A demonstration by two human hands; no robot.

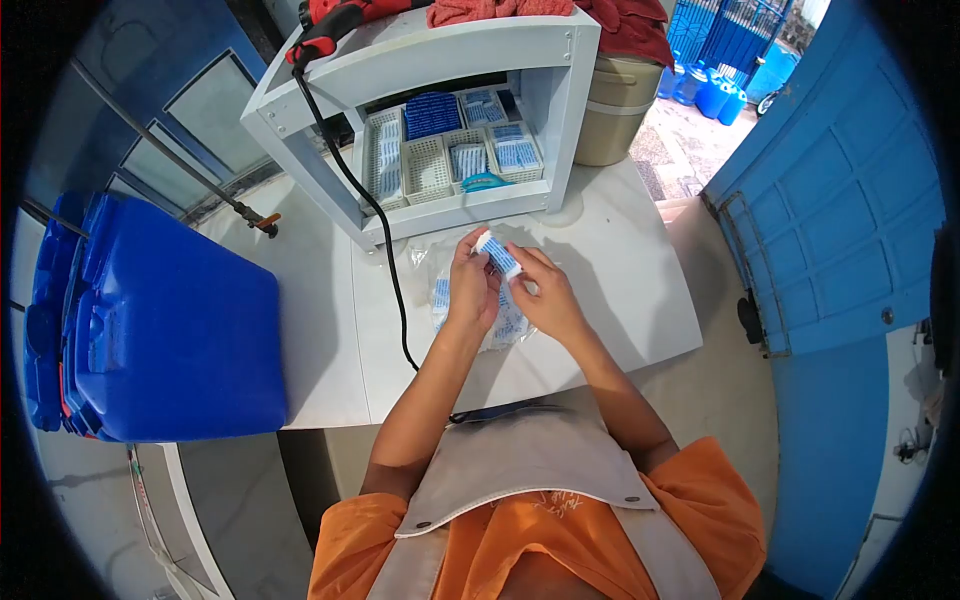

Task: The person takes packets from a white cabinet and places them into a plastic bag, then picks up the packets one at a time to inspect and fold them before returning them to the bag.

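Above the white table, my left hand and my right hand hold a small white packet with blue print between them. The fingers of both hands are closed on its two sides. Under the hands lies a clear plastic bag with several similar blue-printed pieces in it. My wrists and forearms hide part of the bag.
A white shelf unit behind the hands holds baskets of printed pieces. A red and black tool on top trails a black cord across the table. A large blue container stands left; a beige bucket stands behind.
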